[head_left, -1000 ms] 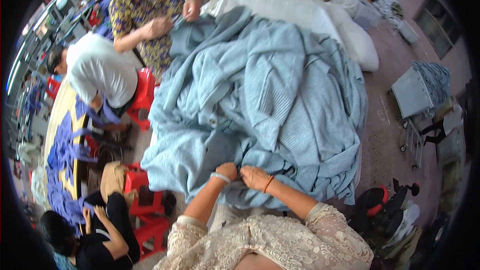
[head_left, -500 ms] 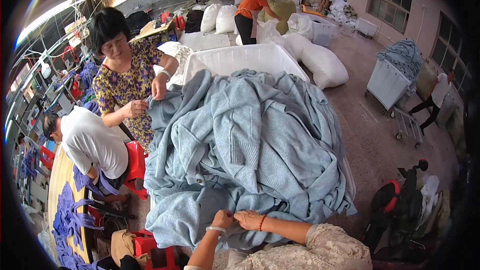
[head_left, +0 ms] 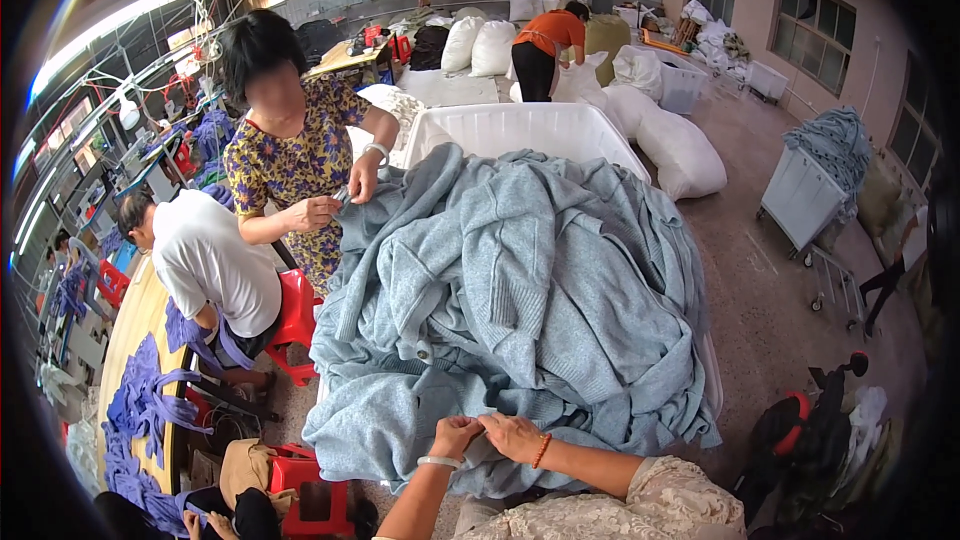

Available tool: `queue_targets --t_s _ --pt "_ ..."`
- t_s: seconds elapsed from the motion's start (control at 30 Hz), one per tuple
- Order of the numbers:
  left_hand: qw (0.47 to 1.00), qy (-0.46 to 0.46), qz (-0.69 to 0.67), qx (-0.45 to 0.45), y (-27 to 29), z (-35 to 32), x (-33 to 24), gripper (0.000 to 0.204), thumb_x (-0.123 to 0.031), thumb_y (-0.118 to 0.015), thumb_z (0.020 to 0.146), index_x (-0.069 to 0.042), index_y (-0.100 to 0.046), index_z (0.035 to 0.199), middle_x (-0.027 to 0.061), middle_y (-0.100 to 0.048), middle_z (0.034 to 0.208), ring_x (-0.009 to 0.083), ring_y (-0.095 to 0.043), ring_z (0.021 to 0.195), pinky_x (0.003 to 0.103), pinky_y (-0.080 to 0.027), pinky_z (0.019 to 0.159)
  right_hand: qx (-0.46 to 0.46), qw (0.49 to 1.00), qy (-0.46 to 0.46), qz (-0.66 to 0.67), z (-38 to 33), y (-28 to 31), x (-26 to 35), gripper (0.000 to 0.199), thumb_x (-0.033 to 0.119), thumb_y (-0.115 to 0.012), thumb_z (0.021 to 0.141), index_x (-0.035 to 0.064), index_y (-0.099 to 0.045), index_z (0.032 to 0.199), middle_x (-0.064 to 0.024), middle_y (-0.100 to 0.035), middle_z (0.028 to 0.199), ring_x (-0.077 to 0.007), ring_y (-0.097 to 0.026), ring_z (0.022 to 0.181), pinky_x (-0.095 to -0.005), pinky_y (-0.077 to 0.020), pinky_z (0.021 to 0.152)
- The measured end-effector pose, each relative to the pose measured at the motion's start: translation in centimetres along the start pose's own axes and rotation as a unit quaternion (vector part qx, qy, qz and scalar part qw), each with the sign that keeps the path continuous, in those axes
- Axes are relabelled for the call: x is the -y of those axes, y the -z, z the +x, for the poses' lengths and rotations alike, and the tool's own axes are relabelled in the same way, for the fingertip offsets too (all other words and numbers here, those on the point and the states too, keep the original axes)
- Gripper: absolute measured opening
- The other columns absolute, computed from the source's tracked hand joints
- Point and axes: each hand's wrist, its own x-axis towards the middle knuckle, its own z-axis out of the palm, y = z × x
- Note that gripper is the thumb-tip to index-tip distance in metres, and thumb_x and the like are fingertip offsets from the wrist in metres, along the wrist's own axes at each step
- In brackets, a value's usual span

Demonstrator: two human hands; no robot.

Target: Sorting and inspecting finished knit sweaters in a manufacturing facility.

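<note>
A big heap of grey-blue knit sweaters (head_left: 560, 240) fills a white plastic bin (head_left: 520, 128) in front of me. At its near edge my left hand (head_left: 458, 438), with a pale bangle on the wrist, pinches the edge of a knit sweater (head_left: 390, 430). Close against it, my right hand (head_left: 512, 437), wearing a red bead bracelet, has its fingertips closed on the same cloth. The exact bit between my fingertips is mostly hidden. Ribbed cuffs and a dark button show on the heap.
Across the bin's left corner a co-worker (head_left: 300, 155) fingers another piece of the knit. A seated person (head_left: 215, 260) works at a table (head_left: 135, 310) with purple fabric strips. Red stools (head_left: 295, 315) stand at left. White sacks (head_left: 680, 150) and a loaded cart (head_left: 805, 190) are at right.
The whole view has shifted, so the scene sits a little further right and lower. My hands remain together at the sweater's edge. The person in orange at the back has bent lower.
</note>
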Motion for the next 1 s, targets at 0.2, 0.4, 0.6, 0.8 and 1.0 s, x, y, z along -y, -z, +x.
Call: queue_targets --t_s 0.2,0.4,0.6,0.8,1.0 --pt "0.995 -0.031 0.015 0.090 0.2 -1.9 -1.0 0.020 -0.015 -0.066 0.083 0.003 -0.066 0.091 0.0024 -0.064 0.080 0.0082 -0.057 0.069 0.022 -0.045 0.058 0.021 0.999 0.043 -0.007 -0.7 0.3 -0.7 0.029 0.020 -0.059 0.082 0.0029 -0.051 0.103 -0.0195 -0.057 0.092 -0.0384 -0.061 0.079 -0.0436 -0.0515 0.065" --pt "0.932 -0.231 0.275 0.054 -0.9 -6.3 -1.8 0.022 -0.011 -0.063 0.078 0.000 -0.065 0.097 0.0173 -0.065 0.090 0.0294 -0.065 0.080 0.035 -0.050 0.070 0.028 0.994 0.050 0.088 -2.4 0.9 -1.5 0.026 0.020 -0.059 0.081 -0.0004 -0.056 0.097 -0.0195 -0.058 0.084 -0.0362 -0.060 0.079 -0.0415 -0.0490 0.069" --pt "0.932 -0.241 0.270 0.002 -0.4 -6.7 -1.0 0.011 -0.007 -0.060 0.078 0.000 -0.065 0.085 0.0188 -0.063 0.079 0.0321 -0.064 0.074 0.036 -0.049 0.064 0.118 0.985 0.077 0.104 -1.9 1.4 -1.7 0.023 0.013 -0.058 0.079 0.0014 -0.062 0.098 -0.0194 -0.058 0.079 -0.0373 -0.058 0.078 -0.0419 -0.0474 0.069" --pt "0.930 -0.249 0.269 0.036 0.7 -6.6 -2.2 0.015 -0.008 -0.060 0.078 0.001 -0.063 0.090 0.0174 -0.062 0.077 0.0287 -0.061 0.069 0.035 -0.047 0.062 0.101 0.981 0.080 0.142 -1.0 3.8 0.6 0.023 0.003 -0.054 0.076 -0.0025 -0.061 0.097 -0.0203 -0.058 0.083 -0.0361 -0.058 0.079 -0.0424 -0.0474 0.071" --pt "0.933 -0.247 0.257 0.046 1.0 -6.6 -1.4 0.016 -0.006 -0.057 0.078 0.001 -0.062 0.092 0.0174 -0.061 0.081 0.0317 -0.060 0.073 0.036 -0.047 0.067 0.096 0.987 0.068 0.113 -1.7 3.0 1.3 0.021 -0.001 -0.055 0.077 -0.0044 -0.060 0.097 -0.0190 -0.059 0.085 -0.0358 -0.059 0.080 -0.0404 -0.0482 0.070"
